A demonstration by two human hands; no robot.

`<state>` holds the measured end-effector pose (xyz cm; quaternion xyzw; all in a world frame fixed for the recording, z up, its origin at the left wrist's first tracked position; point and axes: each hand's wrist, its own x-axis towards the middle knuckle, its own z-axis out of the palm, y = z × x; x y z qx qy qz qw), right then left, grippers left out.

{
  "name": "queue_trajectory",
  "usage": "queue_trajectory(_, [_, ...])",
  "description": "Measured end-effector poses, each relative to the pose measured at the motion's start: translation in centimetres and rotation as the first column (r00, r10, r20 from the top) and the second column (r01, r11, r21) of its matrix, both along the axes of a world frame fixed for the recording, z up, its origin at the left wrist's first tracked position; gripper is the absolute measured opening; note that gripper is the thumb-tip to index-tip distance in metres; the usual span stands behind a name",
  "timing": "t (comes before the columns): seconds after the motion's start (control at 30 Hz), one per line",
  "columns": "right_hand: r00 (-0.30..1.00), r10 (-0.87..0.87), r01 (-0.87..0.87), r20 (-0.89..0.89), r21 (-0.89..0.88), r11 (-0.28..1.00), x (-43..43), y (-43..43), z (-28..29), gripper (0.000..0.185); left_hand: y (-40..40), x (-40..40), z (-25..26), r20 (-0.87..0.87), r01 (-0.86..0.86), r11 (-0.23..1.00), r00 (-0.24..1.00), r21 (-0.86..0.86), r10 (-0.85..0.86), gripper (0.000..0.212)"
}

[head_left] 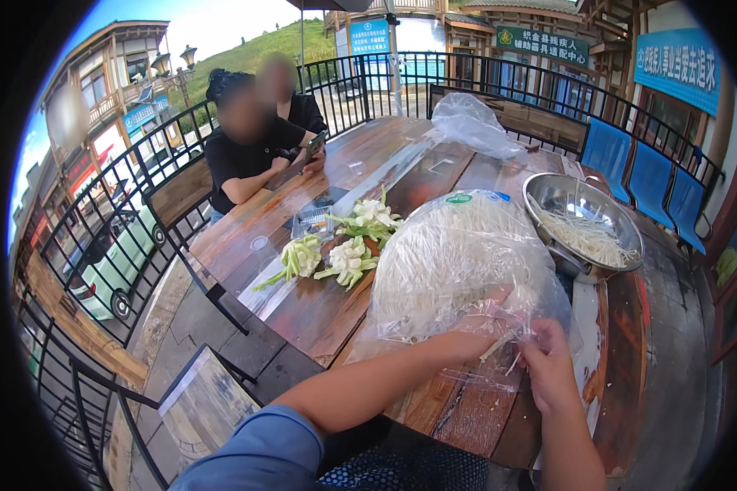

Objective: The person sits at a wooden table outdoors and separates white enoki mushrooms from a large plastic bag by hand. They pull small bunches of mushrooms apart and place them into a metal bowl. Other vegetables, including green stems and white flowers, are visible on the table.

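Note:
A large clear plastic bag packed with thin white noodle-like strands lies on the wooden table before me. My left hand reaches into the bag's near opening, and film and strands partly cover its fingers. Whether those fingers grip anything is hard to see. At the right of the opening, my right hand pinches the crumpled plastic edge. A few short white strands poke out between the two hands. Beyond the bag on the right, a shiny metal strainer or bowl holds loose white strands.
Cauliflower pieces and a clear plastic box lie left of the bag. An empty-looking plastic bag rests at the table's far side. Across sit two people, one holding a phone. Blue seats and black railings surround the table.

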<state>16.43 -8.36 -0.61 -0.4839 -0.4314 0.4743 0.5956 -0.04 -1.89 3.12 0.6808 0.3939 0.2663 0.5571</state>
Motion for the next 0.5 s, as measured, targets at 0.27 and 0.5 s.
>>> queue_trajectory(0.27, [0.981,0.183,-0.189,-0.07,-0.09,0.978,0.2,0.9,-0.1,0.016,2.0,0.6,-5.8,0.263,0.044,0.982,0.96,0.185,-0.093,0.045])
queue_trajectory(0.5, [0.997,0.081,-0.081,-0.008,-0.107,0.991,0.3,0.0,0.9,0.015,1.5,1.1,-3.9,0.129,-0.033,0.99,0.991,0.135,0.015,0.067])
